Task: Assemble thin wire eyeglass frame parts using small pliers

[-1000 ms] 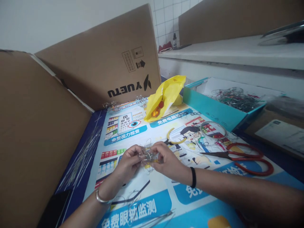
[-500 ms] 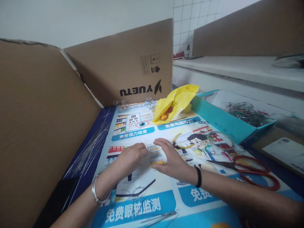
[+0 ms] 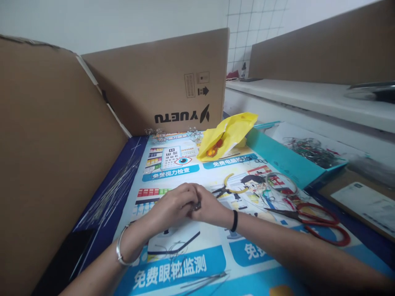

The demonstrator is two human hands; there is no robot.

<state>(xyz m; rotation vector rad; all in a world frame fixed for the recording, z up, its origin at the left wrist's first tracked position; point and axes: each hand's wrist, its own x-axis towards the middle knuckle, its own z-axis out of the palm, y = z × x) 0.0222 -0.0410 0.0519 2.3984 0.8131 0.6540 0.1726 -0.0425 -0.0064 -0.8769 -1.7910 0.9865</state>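
Observation:
Over the middle of the printed sheet, my left hand [image 3: 179,201] and my right hand [image 3: 211,208] are pressed together. Fingers of both are curled inward around a tiny greyish piece [image 3: 197,205], mostly hidden and too small to name. Just beyond my right hand lie pliers with yellow handles [image 3: 237,190], jaws toward the hand. Thin dark wire pieces [image 3: 175,248] lie on the sheet in front of my left wrist. Red-handled scissors [image 3: 321,220] rest to the right, close to my right forearm.
A yellow bag [image 3: 237,127] with orange contents lies at the back. Right of it stands a turquoise box [image 3: 271,152] holding tangled wire [image 3: 311,152]. Straight wires [image 3: 114,193] lie along the left edge. Cardboard panels [image 3: 148,90] stand left and behind. A wire coil [image 3: 281,183] sits near the scissors.
My right hand has moved left and closed against my left hand; its fingers were apart before. The view has shifted slightly.

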